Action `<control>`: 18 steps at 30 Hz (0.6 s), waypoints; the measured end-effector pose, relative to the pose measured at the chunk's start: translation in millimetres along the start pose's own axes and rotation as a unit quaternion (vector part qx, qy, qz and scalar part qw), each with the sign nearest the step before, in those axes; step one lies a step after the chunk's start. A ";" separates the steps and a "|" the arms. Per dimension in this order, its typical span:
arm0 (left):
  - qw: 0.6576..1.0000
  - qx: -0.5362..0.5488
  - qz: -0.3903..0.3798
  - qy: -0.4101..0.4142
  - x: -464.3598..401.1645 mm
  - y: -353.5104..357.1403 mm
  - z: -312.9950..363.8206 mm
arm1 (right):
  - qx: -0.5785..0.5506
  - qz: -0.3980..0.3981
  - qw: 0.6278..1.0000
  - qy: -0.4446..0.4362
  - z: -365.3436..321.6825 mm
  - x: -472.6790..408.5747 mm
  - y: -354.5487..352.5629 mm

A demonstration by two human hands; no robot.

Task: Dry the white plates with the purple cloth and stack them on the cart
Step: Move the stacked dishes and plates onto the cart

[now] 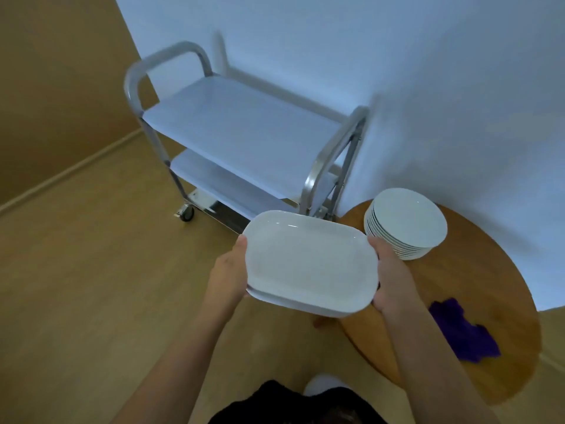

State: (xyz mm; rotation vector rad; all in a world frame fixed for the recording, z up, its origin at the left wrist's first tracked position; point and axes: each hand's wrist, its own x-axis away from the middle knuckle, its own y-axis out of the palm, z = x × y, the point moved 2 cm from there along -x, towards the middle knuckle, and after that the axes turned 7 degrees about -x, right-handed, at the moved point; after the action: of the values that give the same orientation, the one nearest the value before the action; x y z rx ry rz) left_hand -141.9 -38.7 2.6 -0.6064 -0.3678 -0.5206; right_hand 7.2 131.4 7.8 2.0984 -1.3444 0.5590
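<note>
Two rectangular plates (310,264), stacked, held between one left hand (227,270) and one right hand (393,276). One stack of round plates (406,223), roughly ten. One purple cloth (463,330). One cart (241,130), two shelves. One round table (489,270).

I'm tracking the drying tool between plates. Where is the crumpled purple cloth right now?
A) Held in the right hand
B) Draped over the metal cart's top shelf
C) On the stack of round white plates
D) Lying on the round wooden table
D: the crumpled purple cloth lies on the round wooden table, while both hands hold the white rectangular plates.
</note>
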 end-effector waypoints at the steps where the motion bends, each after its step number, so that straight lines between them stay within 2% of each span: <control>1: 0.999 0.029 0.007 -0.014 -1.8 -13.1 0.9 | 0.004 -0.011 1.000 -0.001 -0.1 -0.6 14.7; 8: 0.995 0.075 0.044 -0.044 -57.7 -76.3 19.8 | 0.037 -0.031 0.999 -0.004 -10.6 -31.8 110.6; 13: 0.996 0.073 0.047 -0.032 -136.5 -104.7 52.6 | 0.075 -0.042 0.996 -0.038 -29.9 -81.3 177.8; 18: 0.994 0.082 0.056 -0.037 -224.5 -121.6 95.4 | 0.043 -0.028 0.999 -0.014 -70.3 -142.0 242.1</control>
State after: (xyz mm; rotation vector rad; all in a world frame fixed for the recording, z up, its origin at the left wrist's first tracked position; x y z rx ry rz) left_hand -408.5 14.2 23.7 -0.4852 -0.4391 -0.3576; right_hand -274.1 195.0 31.1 2.2136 -1.2940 0.5768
